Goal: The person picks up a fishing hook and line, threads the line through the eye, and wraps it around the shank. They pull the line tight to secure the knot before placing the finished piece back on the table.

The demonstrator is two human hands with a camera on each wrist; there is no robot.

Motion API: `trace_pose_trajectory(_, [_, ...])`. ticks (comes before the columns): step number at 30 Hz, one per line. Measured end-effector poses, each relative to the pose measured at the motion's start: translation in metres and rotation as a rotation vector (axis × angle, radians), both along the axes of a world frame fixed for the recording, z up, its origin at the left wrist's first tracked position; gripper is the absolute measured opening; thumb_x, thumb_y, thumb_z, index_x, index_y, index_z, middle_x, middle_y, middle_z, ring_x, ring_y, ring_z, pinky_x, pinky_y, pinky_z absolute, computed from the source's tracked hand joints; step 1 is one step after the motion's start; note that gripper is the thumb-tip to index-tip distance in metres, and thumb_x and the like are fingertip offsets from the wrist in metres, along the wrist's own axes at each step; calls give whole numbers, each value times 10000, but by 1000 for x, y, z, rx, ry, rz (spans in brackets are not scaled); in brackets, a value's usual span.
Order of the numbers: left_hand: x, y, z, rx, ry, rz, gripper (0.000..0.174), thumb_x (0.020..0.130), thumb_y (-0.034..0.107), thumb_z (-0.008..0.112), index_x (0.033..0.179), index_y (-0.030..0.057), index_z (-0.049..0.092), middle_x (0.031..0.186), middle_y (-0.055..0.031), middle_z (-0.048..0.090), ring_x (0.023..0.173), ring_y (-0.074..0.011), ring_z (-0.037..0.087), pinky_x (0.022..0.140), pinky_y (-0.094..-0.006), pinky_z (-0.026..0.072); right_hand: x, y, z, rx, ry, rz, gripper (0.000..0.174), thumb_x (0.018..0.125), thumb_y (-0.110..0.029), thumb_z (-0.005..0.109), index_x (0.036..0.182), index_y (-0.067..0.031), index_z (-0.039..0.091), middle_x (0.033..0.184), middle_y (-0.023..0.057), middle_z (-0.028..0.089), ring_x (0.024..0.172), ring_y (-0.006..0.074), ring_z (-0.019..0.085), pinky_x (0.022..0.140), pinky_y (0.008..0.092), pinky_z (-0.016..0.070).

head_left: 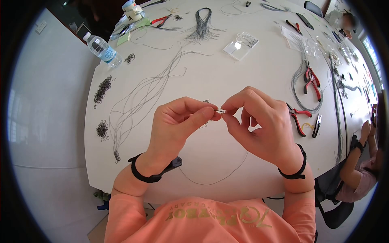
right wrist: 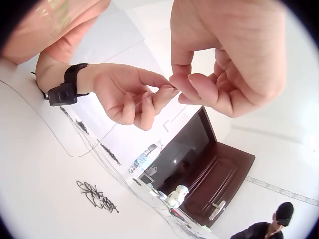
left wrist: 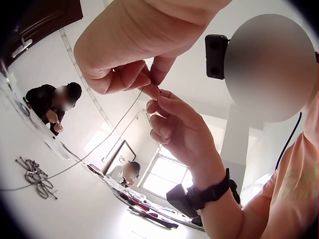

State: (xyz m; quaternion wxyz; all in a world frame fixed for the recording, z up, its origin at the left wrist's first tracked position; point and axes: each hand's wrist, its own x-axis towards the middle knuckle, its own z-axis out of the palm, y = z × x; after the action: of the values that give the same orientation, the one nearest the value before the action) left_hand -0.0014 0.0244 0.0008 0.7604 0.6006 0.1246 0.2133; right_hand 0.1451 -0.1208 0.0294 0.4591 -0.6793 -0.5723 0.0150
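My left hand (head_left: 174, 121) and right hand (head_left: 259, 121) meet fingertip to fingertip above the table. Between them is a small metal piece (head_left: 221, 111), dark with a bright end, pinched from both sides by thumb and index finger. Most of it is hidden by the fingertips, so I cannot tell its exact kind. A thin grey line (left wrist: 119, 121) runs from the left fingers down toward the table and loops in front of my body. Under the hands lies a small pile of dark wire hooks (right wrist: 97, 195), largely covered by the left hand in the head view.
Long loose lines (head_left: 137, 93) and piles of hooks (head_left: 103, 91) lie at left, near a water bottle (head_left: 103, 50). A clear plastic box (head_left: 240, 46) stands farther back. Red-handled pliers (head_left: 300, 117) and a cutter (head_left: 317, 126) lie at right. Another person (head_left: 360, 174) sits at right.
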Motion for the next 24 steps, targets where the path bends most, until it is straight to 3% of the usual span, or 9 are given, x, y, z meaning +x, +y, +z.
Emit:
trace_pose_trajectory(2, [0,-1,0,0,2,2,114,957,35,685,1051,-15,725,973,-98,750,933,-180,733,822,-265,553,3,1,-5,57,-138,25,162,764,55,727,848,-62,654,761,8,655,503,87,561,442,234,424])
trace_pose_trajectory(6, [1,0,3,-4,35,-24,159,981,86,668,1093,-15,717,1022,-92,742,981,-162,708,865,-276,542,3,3,-7,106,-190,31,167,756,61,734,840,-58,653,734,12,645,493,94,562,434,233,429])
trace_pose_trajectory(8, [2,-1,4,-24,65,-33,180,991,107,660,1112,-16,713,1045,-87,739,1008,-152,694,877,-280,536,1,4,-10,120,-174,-5,164,760,-12,733,797,-92,594,711,3,602,509,186,567,450,311,410])
trace_pose_trajectory(11, [3,-3,2,-32,66,-30,208,1003,136,648,1142,-8,705,1066,-72,730,1021,-125,664,872,-278,526,1,4,-12,110,-191,-5,170,762,-26,743,788,-87,587,711,9,593,519,193,570,458,316,420])
trace_pose_trajectory(21, [2,-2,-5,52,94,5,112,966,87,694,1054,20,714,996,-38,727,928,-82,648,770,-240,508,4,4,-12,95,-287,-2,170,786,-58,758,802,-88,592,732,14,590,528,193,573,468,311,430])
trace_pose_trajectory(23, [3,-2,-7,46,77,15,103,960,80,701,1042,20,713,988,-37,727,922,-81,649,760,-236,507,4,4,-10,71,-251,1,164,768,26,763,841,-68,650,751,8,653,516,105,594,443,236,444])
trace_pose_trajectory(24, [3,-1,-8,53,64,20,105,959,82,703,1042,19,713,986,-39,727,920,-83,652,757,-233,507,4,4,-9,71,-252,1,164,768,26,763,841,-68,650,751,8,653,516,105,594,443,236,444])
